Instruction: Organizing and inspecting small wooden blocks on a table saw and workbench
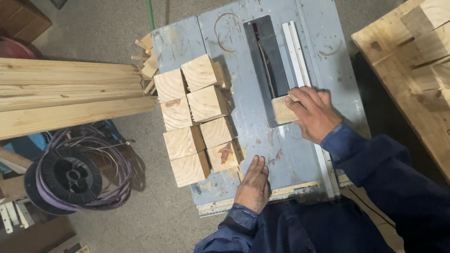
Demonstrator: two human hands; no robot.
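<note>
right hand (pixel 311 112) clamped on small wood block (pixel 283 109) beside saw blade slot (pixel 267 72), left hand (pixel 253 184) flat, empty on desk (pixel 316 17); fingers near blade risk a cut if block slips.

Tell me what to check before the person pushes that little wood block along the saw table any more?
1. Right hand grips the small wood block firmly: ok, the fingers wrap over it.
2. Fingers well away from the blade slot: not ok, the block and fingers sit right at its near end.
3. Left hand out of the cutting line: ok, it rests flat near the table's front edge.
4. Stacked blocks clear of the slot: ok, they sit on the left part of the table.
5. Block against the metal rail: cannot tell, the hand covers it.
6. Blade spinning or stopped: cannot tell.
</note>
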